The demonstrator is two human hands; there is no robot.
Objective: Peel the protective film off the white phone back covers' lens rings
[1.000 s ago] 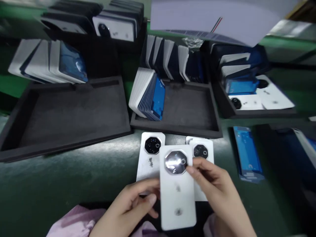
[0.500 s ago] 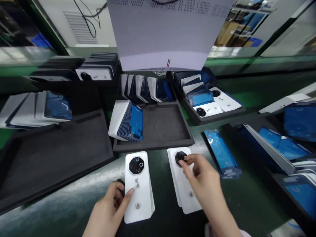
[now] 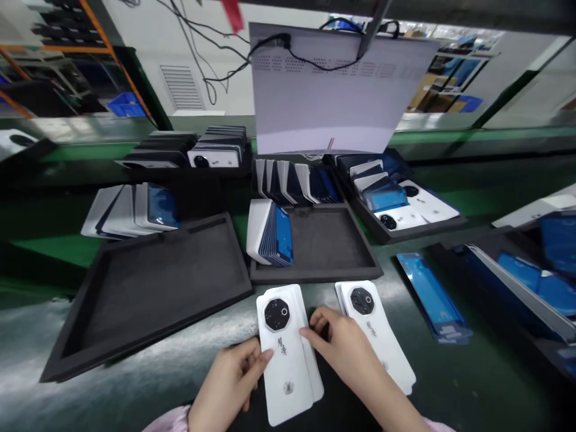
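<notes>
A white phone back cover (image 3: 276, 363) with an octagonal black camera ring and dark characters lies on top of a small stack. My left hand (image 3: 234, 381) grips its left edge, thumb on the face and fingers curled at the side. At its right edge is my right hand (image 3: 344, 345), thumb on the cover and fingers bent. Edges of the covers underneath show on the right, fanned out. A second stack of white back covers (image 3: 380, 324) lies just to the right, partly behind my right hand and forearm.
Beyond the stacks stands a black tray (image 3: 315, 276) with leaning covers. Another black tray (image 3: 148, 324) is at left. Blue film-faced panels (image 3: 432, 294) lie at right, beside a loaded dark tray (image 3: 490, 300). A large white panel (image 3: 328, 108) hangs ahead.
My right hand has left the right stack and moved left to the left stack's cover. My left hand stays at that cover's left edge. The view has shifted left and up.
</notes>
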